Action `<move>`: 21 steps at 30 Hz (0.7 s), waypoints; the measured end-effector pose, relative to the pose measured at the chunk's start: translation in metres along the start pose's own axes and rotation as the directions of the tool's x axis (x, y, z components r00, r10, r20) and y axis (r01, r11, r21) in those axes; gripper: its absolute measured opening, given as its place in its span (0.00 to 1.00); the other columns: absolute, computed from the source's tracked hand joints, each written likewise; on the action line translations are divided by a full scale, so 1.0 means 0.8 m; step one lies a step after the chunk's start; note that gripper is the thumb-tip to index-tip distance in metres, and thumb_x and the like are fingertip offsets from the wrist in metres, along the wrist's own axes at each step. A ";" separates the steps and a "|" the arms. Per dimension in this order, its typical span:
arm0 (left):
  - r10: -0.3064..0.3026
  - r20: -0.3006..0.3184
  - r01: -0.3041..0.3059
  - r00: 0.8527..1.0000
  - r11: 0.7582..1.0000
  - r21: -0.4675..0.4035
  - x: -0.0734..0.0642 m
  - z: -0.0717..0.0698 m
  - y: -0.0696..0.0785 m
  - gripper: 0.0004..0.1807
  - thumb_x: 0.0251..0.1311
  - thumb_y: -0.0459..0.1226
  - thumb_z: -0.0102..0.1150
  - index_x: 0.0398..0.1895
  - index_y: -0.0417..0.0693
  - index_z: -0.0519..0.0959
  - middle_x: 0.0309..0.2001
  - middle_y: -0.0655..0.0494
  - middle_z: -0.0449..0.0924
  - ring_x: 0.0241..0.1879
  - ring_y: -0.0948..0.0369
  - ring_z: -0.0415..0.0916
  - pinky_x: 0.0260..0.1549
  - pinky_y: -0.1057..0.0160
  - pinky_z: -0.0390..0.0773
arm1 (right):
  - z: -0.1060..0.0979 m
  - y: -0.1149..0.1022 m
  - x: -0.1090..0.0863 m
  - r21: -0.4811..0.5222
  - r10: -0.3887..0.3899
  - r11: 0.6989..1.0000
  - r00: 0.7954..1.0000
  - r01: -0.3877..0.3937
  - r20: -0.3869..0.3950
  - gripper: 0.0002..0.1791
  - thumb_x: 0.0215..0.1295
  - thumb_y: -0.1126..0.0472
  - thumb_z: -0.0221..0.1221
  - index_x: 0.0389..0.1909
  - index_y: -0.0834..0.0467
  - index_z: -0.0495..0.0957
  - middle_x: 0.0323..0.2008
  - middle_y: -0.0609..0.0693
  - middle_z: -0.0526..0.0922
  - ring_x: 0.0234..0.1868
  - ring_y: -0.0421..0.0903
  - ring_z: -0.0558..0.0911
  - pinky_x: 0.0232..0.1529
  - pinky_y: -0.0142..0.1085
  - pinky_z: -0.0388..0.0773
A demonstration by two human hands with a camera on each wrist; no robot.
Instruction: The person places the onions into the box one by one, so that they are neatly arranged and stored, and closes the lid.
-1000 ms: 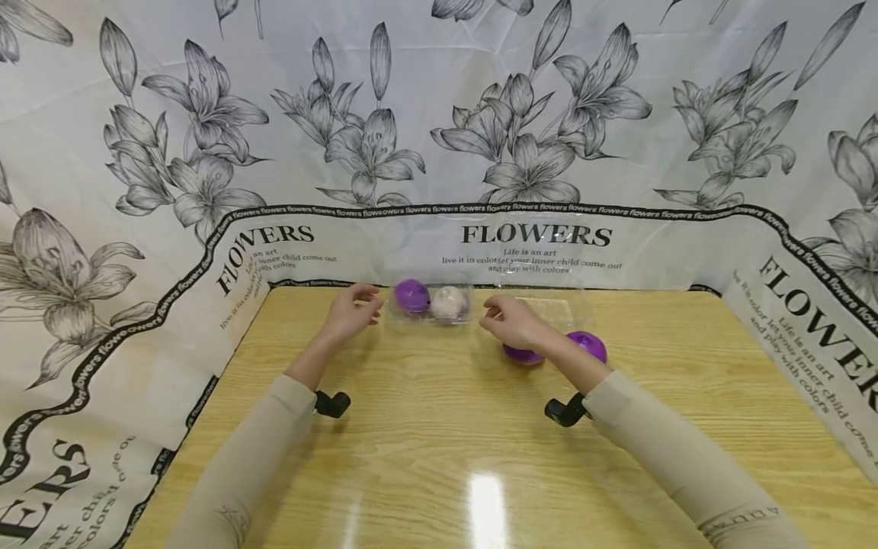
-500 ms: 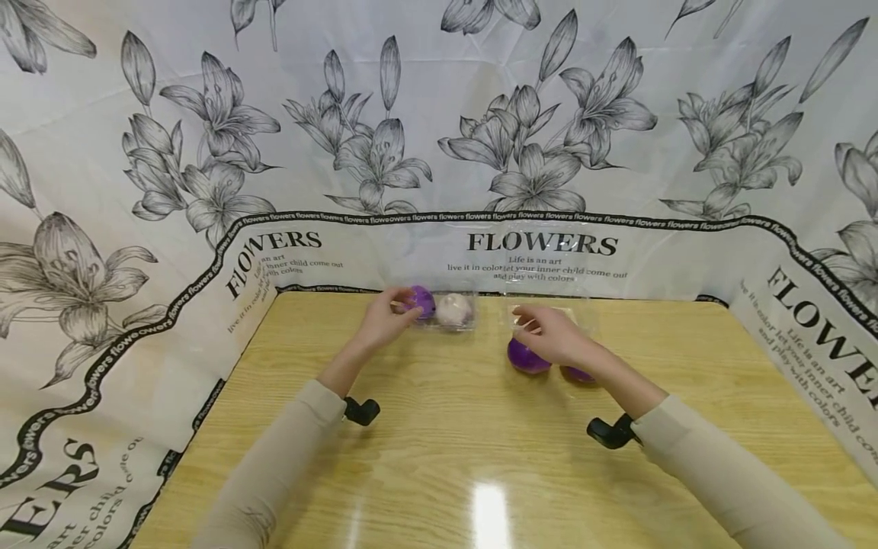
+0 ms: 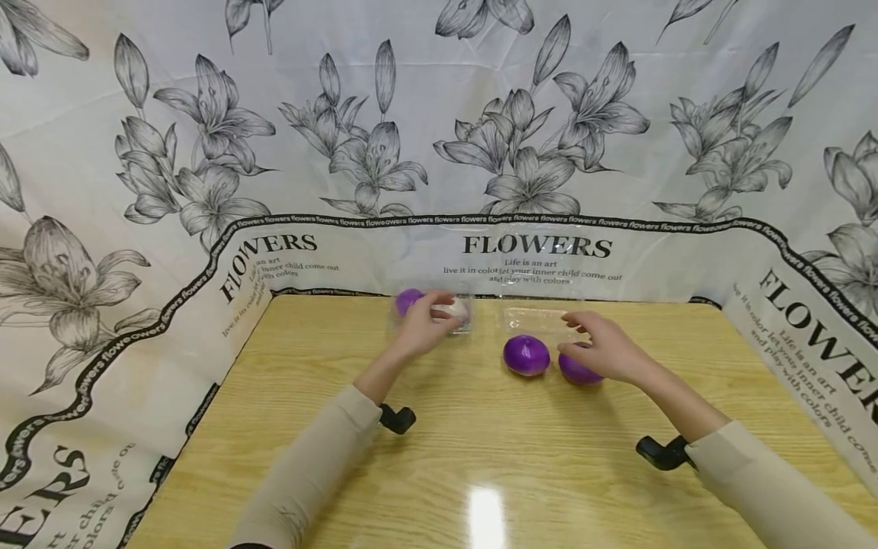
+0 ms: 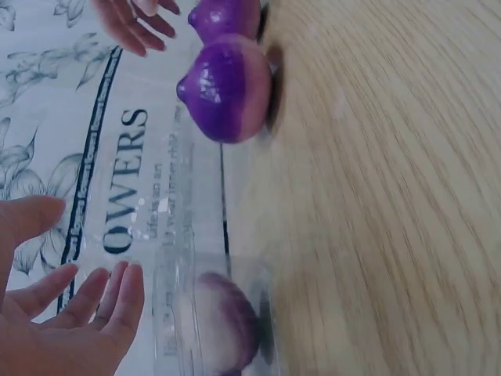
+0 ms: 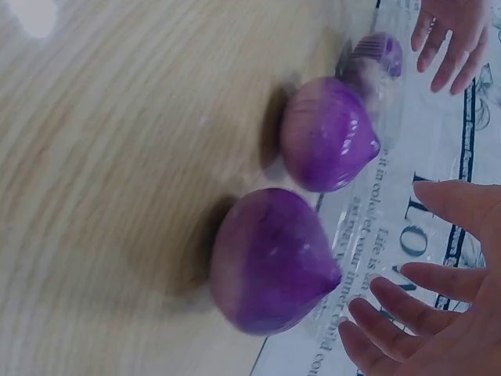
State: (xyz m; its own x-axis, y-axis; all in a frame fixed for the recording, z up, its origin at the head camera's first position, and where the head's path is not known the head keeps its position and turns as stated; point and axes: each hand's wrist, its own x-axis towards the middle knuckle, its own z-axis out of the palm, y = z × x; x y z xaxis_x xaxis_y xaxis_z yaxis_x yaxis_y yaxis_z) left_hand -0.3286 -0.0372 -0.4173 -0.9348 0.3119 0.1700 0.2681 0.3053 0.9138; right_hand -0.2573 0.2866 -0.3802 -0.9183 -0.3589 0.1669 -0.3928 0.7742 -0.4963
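Two glossy purple onion-shaped balls with pale bottoms and pointed tips stand on the table, a left one (image 3: 526,355) and a right one (image 3: 579,370). My right hand (image 3: 607,349) hovers by the right ball with spread fingers; in the right wrist view a gap shows between the fingers and that ball (image 5: 270,262). My left hand (image 3: 424,328) is over a clear plastic box (image 3: 463,324), which holds a purple ball (image 3: 408,300) and a pale one (image 3: 453,307), partly covered by the hand. Its fingers are relaxed, holding nothing.
Behind the loose balls stands another clear plastic box (image 3: 538,319) with its lid raised against the backdrop. A flower-printed cloth (image 3: 411,252) encloses the back and sides of the wooden table (image 3: 446,442). Black wrist mounts (image 3: 398,418) hang below both forearms.
My left hand has moved right, from beside the closed-in pair of balls to over them. My right hand has moved right, from the left loose ball to the right one. The balls appear unmoved.
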 end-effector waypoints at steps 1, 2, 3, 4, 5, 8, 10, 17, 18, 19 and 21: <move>-0.006 0.014 0.006 1.000 1.000 -0.002 0.002 0.006 0.003 0.30 0.67 0.34 0.66 0.70 0.38 0.70 0.66 0.40 0.74 0.56 0.47 0.80 0.46 0.59 0.88 | -0.001 0.005 -0.004 -0.008 0.003 1.000 1.000 -0.003 -0.002 0.32 0.68 0.60 0.65 0.63 0.78 0.68 0.58 0.77 0.75 0.56 0.75 0.76 0.55 0.66 0.79; -0.018 0.028 0.018 0.999 1.000 -0.003 0.003 0.011 0.006 0.31 0.67 0.35 0.66 0.71 0.40 0.69 0.66 0.42 0.74 0.58 0.47 0.79 0.47 0.58 0.88 | -0.003 0.011 -0.008 -0.013 0.009 1.000 1.000 -0.009 -0.002 0.33 0.67 0.60 0.66 0.63 0.78 0.68 0.58 0.77 0.74 0.56 0.75 0.76 0.54 0.66 0.79; -0.029 0.049 0.029 0.998 1.000 -0.010 0.005 0.015 0.008 0.31 0.68 0.36 0.65 0.72 0.40 0.68 0.67 0.42 0.73 0.59 0.47 0.78 0.48 0.58 0.88 | -0.003 0.015 -0.011 -0.011 0.018 1.000 1.000 -0.018 0.000 0.33 0.67 0.60 0.66 0.64 0.78 0.67 0.58 0.78 0.74 0.56 0.75 0.76 0.55 0.66 0.78; -0.042 0.068 0.043 0.997 0.999 -0.009 0.006 0.020 0.010 0.31 0.69 0.37 0.64 0.73 0.41 0.68 0.67 0.43 0.73 0.61 0.47 0.77 0.50 0.57 0.87 | -0.002 0.020 -0.013 -0.010 0.023 1.000 1.000 -0.023 0.001 0.34 0.67 0.60 0.66 0.64 0.78 0.67 0.59 0.78 0.73 0.56 0.76 0.76 0.55 0.67 0.78; -0.059 0.091 0.060 0.994 0.998 -0.011 0.008 0.024 0.012 0.32 0.70 0.39 0.63 0.74 0.43 0.66 0.68 0.44 0.72 0.63 0.48 0.76 0.52 0.56 0.86 | -0.001 0.025 -0.016 -0.011 0.031 0.999 1.000 -0.031 0.005 0.35 0.66 0.60 0.67 0.64 0.79 0.67 0.59 0.79 0.73 0.56 0.76 0.76 0.55 0.67 0.78; -0.103 0.140 0.109 0.985 0.994 -0.031 0.013 0.038 0.017 0.34 0.72 0.42 0.61 0.76 0.43 0.62 0.70 0.43 0.69 0.65 0.47 0.73 0.57 0.55 0.84 | 0.002 0.036 -0.020 0.001 0.062 0.998 0.998 -0.062 0.018 0.38 0.65 0.59 0.69 0.65 0.79 0.66 0.59 0.79 0.72 0.56 0.76 0.75 0.55 0.66 0.79; -0.129 0.177 0.142 0.976 0.988 -0.062 0.016 0.047 0.019 0.35 0.73 0.42 0.60 0.77 0.42 0.59 0.72 0.40 0.65 0.65 0.44 0.73 0.60 0.53 0.82 | 0.005 0.043 -0.022 0.003 0.080 0.997 0.997 -0.081 0.021 0.40 0.63 0.58 0.70 0.65 0.79 0.66 0.59 0.79 0.72 0.56 0.75 0.76 0.55 0.65 0.79; -0.234 0.260 0.280 0.937 0.947 -0.157 0.029 0.077 0.023 0.39 0.75 0.42 0.55 0.79 0.34 0.52 0.74 0.34 0.60 0.65 0.39 0.72 0.67 0.51 0.76 | 0.015 0.064 -0.027 0.040 0.111 0.993 0.994 -0.112 0.026 0.42 0.59 0.56 0.73 0.66 0.77 0.66 0.57 0.77 0.74 0.54 0.72 0.78 0.53 0.64 0.81; -0.250 0.271 0.302 0.930 0.937 -0.174 0.031 0.082 0.023 0.39 0.76 0.42 0.54 0.79 0.32 0.50 0.74 0.33 0.59 0.66 0.40 0.72 0.68 0.51 0.74 | 0.016 0.067 -0.027 0.044 0.113 0.992 0.993 -0.114 0.029 0.43 0.59 0.55 0.74 0.66 0.76 0.66 0.57 0.77 0.74 0.53 0.72 0.78 0.53 0.64 0.82; -0.265 0.278 0.323 0.923 0.927 -0.191 0.034 0.088 0.021 0.39 0.77 0.42 0.53 0.79 0.30 0.49 0.75 0.32 0.58 0.66 0.40 0.71 0.70 0.51 0.73 | 0.017 0.070 -0.028 0.048 0.116 0.992 0.993 -0.117 0.031 0.43 0.59 0.55 0.74 0.66 0.76 0.66 0.56 0.76 0.75 0.53 0.72 0.79 0.53 0.64 0.82; -0.293 0.291 0.363 0.911 0.903 -0.228 0.040 0.099 0.019 0.38 0.78 0.41 0.49 0.78 0.26 0.48 0.76 0.29 0.54 0.67 0.41 0.70 0.71 0.51 0.71 | 0.019 0.074 -0.028 0.063 0.128 0.989 0.991 -0.130 0.034 0.43 0.59 0.55 0.74 0.67 0.74 0.66 0.56 0.75 0.75 0.53 0.71 0.79 0.53 0.63 0.82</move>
State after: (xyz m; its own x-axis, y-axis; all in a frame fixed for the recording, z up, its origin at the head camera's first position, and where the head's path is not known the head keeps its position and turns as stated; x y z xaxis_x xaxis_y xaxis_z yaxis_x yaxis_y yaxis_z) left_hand -0.3364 0.0485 -0.4271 -0.8623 0.4561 -0.2201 -0.1509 0.1836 0.9714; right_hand -0.2588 0.3325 -0.4265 -0.9589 -0.2743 0.0731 -0.2662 0.7797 -0.5668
